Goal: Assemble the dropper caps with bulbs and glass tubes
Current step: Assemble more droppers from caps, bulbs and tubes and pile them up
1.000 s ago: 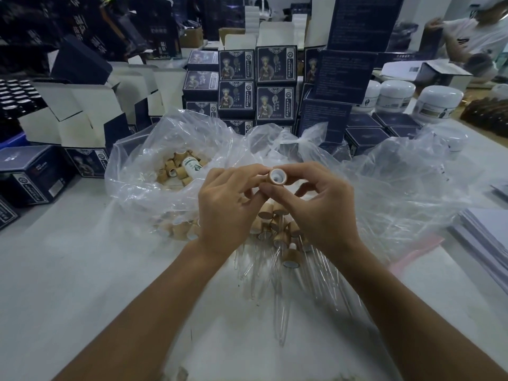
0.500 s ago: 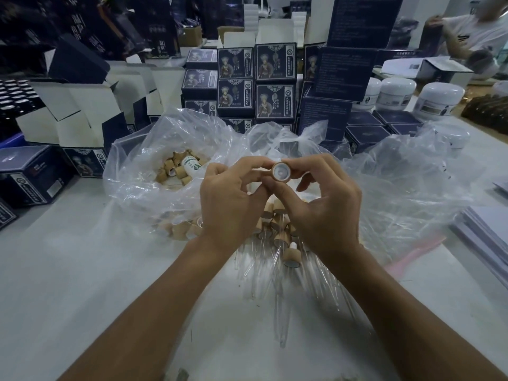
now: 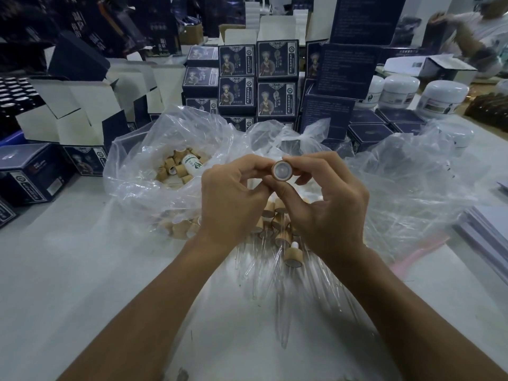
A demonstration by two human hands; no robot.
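A wooden dropper cap (image 3: 282,170) with a white inside faces me, its open end toward the camera. My left hand (image 3: 233,199) pinches it from the left and my right hand (image 3: 327,204) pinches it from the right, above the table. Below my hands lies a pile of assembled caps (image 3: 277,221) with glass tubes (image 3: 283,298) pointing toward me. One assembled dropper (image 3: 292,254) shows its white bulb. A clear plastic bag (image 3: 132,171) at the left holds several loose wooden caps (image 3: 176,169) and a small white bottle (image 3: 192,163).
Dark blue printed boxes (image 3: 276,78) are stacked behind the bags. Open white-lined cartons (image 3: 68,114) stand at the left, white jars (image 3: 442,99) at the back right. A second crumpled clear bag (image 3: 417,182) lies right. Grey sheets (image 3: 486,237) sit at the right edge. A person (image 3: 472,31) works far right.
Both hands have lifted the cap slightly and turned it, so its white open end now faces the camera more squarely.
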